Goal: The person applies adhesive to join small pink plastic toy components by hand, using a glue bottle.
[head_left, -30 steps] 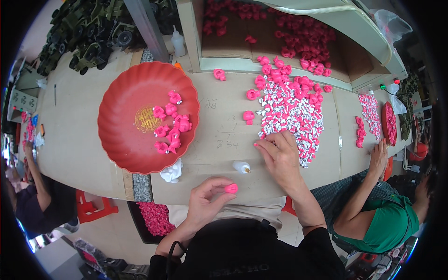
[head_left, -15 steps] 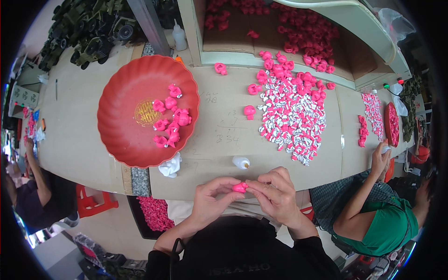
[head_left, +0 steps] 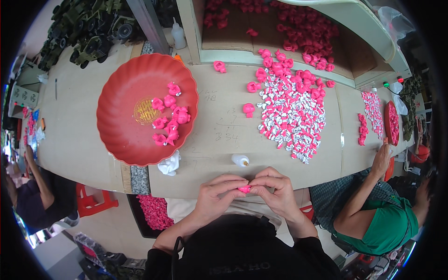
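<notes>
Between the fingertips of both hands is a small pink plastic piece [head_left: 244,189], held just over the table's near edge. My left hand [head_left: 218,195] pinches it from the left, and my right hand [head_left: 272,189] grips it from the right; the fingers cover most of it. Just beyond them a small white bottle [head_left: 241,160] with a brownish tip lies on its side. A heap of small pink-and-white pieces [head_left: 291,121] spreads on the table to the right, with hollow pink parts [head_left: 280,69] along its far side.
At the left stands a large red scalloped bowl [head_left: 116,121] with several pink figures; a white cloth [head_left: 169,164] lies by its rim. A shelf [head_left: 233,57] holds more pink parts. Below the table edge is a black bin [head_left: 135,214] of pink pieces. Co-workers sit at both sides.
My right fingers have closed in over the pink piece, and less of it shows now. Both hands stay in nearly the same spot.
</notes>
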`<move>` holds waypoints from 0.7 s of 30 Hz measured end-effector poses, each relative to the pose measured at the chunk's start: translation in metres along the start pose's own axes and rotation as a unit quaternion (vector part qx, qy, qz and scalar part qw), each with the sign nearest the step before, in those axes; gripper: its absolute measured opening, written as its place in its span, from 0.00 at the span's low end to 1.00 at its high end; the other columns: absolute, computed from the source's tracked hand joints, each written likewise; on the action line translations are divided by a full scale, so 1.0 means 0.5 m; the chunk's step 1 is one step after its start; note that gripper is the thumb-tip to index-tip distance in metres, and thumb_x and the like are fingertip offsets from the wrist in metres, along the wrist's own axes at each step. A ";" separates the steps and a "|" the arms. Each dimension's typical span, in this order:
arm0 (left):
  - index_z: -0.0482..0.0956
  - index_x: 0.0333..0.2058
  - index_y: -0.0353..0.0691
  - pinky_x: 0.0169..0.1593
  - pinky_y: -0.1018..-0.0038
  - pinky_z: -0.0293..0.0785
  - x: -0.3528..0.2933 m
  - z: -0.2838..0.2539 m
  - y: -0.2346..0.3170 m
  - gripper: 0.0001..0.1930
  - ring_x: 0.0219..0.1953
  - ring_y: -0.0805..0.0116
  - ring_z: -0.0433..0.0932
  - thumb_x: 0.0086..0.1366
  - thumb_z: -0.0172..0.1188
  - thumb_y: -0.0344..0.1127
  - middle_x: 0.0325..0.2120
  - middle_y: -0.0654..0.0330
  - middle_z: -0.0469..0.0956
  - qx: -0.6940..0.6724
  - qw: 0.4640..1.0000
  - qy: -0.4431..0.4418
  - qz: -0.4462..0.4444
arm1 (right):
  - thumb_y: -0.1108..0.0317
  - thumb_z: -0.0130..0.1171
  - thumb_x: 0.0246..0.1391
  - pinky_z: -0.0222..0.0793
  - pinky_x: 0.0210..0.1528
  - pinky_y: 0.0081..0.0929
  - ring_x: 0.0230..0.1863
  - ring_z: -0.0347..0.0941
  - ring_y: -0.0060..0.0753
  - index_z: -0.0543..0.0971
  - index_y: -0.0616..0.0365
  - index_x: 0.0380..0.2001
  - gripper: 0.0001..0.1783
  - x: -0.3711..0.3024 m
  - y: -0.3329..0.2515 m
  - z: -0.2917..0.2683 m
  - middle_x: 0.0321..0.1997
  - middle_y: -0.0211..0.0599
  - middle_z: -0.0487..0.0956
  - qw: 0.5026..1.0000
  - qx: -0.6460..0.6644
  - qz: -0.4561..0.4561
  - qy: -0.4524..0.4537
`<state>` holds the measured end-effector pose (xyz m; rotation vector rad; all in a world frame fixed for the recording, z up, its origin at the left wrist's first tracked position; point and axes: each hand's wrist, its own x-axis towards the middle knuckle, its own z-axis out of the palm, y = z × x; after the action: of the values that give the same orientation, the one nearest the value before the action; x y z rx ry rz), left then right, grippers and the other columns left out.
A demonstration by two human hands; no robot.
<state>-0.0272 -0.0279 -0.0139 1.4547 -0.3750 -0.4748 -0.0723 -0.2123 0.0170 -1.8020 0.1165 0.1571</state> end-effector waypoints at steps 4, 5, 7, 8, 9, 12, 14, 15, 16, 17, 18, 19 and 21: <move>0.81 0.38 0.36 0.40 0.75 0.78 -0.001 0.003 -0.008 0.12 0.37 0.67 0.79 0.53 0.62 0.19 0.37 0.56 0.79 0.061 0.997 0.015 0.038 | 0.78 0.61 0.48 0.66 0.37 0.23 0.35 0.71 0.29 0.79 0.62 0.31 0.05 -0.001 0.002 0.018 0.33 0.36 0.74 0.999 -0.014 -0.010 0.030; 0.81 0.38 0.36 0.40 0.75 0.78 -0.001 0.002 -0.009 0.12 0.37 0.67 0.79 0.53 0.62 0.19 0.37 0.56 0.79 0.061 0.997 0.016 0.037 | 0.77 0.60 0.50 0.65 0.35 0.20 0.34 0.70 0.24 0.79 0.64 0.31 0.04 -0.001 0.004 0.020 0.33 0.35 0.74 0.999 -0.012 -0.014 0.033; 0.82 0.37 0.36 0.40 0.75 0.77 0.001 0.000 -0.010 0.12 0.36 0.66 0.79 0.52 0.63 0.19 0.35 0.57 0.79 0.093 0.993 0.019 0.070 | 0.77 0.60 0.50 0.65 0.35 0.20 0.34 0.70 0.24 0.79 0.64 0.31 0.04 0.001 0.002 0.021 0.33 0.35 0.73 0.999 -0.018 -0.015 0.030; 0.82 0.37 0.36 0.40 0.75 0.77 0.000 0.000 -0.009 0.12 0.36 0.66 0.79 0.52 0.63 0.19 0.35 0.57 0.79 0.093 0.993 0.019 0.070 | 0.77 0.60 0.50 0.65 0.35 0.20 0.34 0.70 0.24 0.79 0.64 0.31 0.03 0.002 0.002 0.021 0.33 0.35 0.73 0.999 -0.024 -0.016 0.027; 0.82 0.37 0.36 0.40 0.75 0.77 0.000 0.000 -0.008 0.12 0.36 0.66 0.79 0.52 0.63 0.20 0.35 0.56 0.79 0.086 0.994 0.019 0.058 | 0.77 0.60 0.50 0.65 0.35 0.20 0.34 0.70 0.24 0.79 0.64 0.31 0.03 0.002 0.004 0.022 0.33 0.35 0.73 0.999 -0.024 -0.016 0.027; 0.82 0.37 0.35 0.40 0.75 0.77 -0.001 0.001 -0.007 0.11 0.36 0.65 0.79 0.52 0.63 0.20 0.35 0.56 0.79 0.077 0.996 0.023 0.039 | 0.76 0.60 0.50 0.65 0.35 0.21 0.34 0.69 0.24 0.79 0.64 0.31 0.04 0.003 0.010 0.023 0.33 0.35 0.73 0.999 -0.010 -0.017 0.026; 0.82 0.37 0.35 0.40 0.75 0.77 -0.002 0.002 -0.006 0.11 0.36 0.65 0.79 0.52 0.63 0.21 0.35 0.56 0.79 0.075 0.996 0.027 0.031 | 0.76 0.61 0.50 0.64 0.35 0.20 0.34 0.69 0.24 0.79 0.64 0.30 0.04 0.005 0.011 0.023 0.33 0.35 0.73 1.000 -0.004 -0.012 0.027; 0.82 0.36 0.35 0.40 0.75 0.77 -0.002 0.002 -0.006 0.11 0.36 0.65 0.79 0.52 0.63 0.21 0.35 0.55 0.79 0.072 0.996 0.031 0.029 | 0.76 0.61 0.50 0.64 0.35 0.20 0.34 0.69 0.24 0.79 0.64 0.30 0.04 0.005 0.010 0.024 0.33 0.35 0.73 1.000 -0.003 -0.013 0.027; 0.82 0.36 0.35 0.40 0.74 0.77 -0.002 0.002 -0.007 0.11 0.36 0.65 0.79 0.52 0.63 0.21 0.35 0.55 0.79 0.069 0.997 0.035 0.027 | 0.76 0.61 0.50 0.64 0.35 0.20 0.34 0.69 0.24 0.79 0.64 0.30 0.04 0.005 0.009 0.025 0.33 0.35 0.73 1.000 0.000 -0.008 0.027; 0.82 0.36 0.35 0.40 0.74 0.77 -0.003 0.001 -0.006 0.11 0.36 0.65 0.79 0.52 0.63 0.21 0.35 0.55 0.79 0.070 0.997 0.035 0.027 | 0.76 0.61 0.50 0.64 0.35 0.20 0.34 0.69 0.24 0.79 0.64 0.30 0.04 0.006 0.008 0.025 0.33 0.35 0.74 1.000 0.003 -0.005 0.027; 0.82 0.36 0.35 0.40 0.75 0.77 -0.003 0.001 -0.006 0.11 0.36 0.65 0.79 0.52 0.63 0.21 0.35 0.55 0.79 0.072 0.996 0.036 0.026 | 0.76 0.61 0.50 0.64 0.35 0.20 0.34 0.69 0.24 0.79 0.64 0.30 0.04 0.006 0.008 0.026 0.33 0.35 0.74 1.000 0.003 -0.006 0.028; 0.82 0.36 0.35 0.40 0.75 0.77 -0.003 0.000 -0.006 0.11 0.37 0.65 0.79 0.52 0.63 0.21 0.35 0.55 0.79 0.073 0.996 0.038 0.024 | 0.76 0.61 0.50 0.64 0.35 0.20 0.34 0.69 0.24 0.79 0.64 0.30 0.04 0.007 0.008 0.026 0.33 0.34 0.74 1.000 0.005 -0.005 0.027; 0.82 0.36 0.36 0.40 0.75 0.77 -0.004 -0.001 -0.007 0.11 0.37 0.65 0.79 0.52 0.64 0.20 0.35 0.55 0.79 0.074 0.996 0.039 0.026 | 0.76 0.61 0.50 0.64 0.35 0.20 0.34 0.69 0.24 0.79 0.64 0.30 0.04 0.007 0.009 0.028 0.33 0.34 0.74 1.000 0.007 -0.007 0.027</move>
<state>-0.0290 -0.0266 -0.0171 1.5975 -0.3918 -0.3536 -0.0701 -0.2000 0.0087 -1.7927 0.1441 0.0977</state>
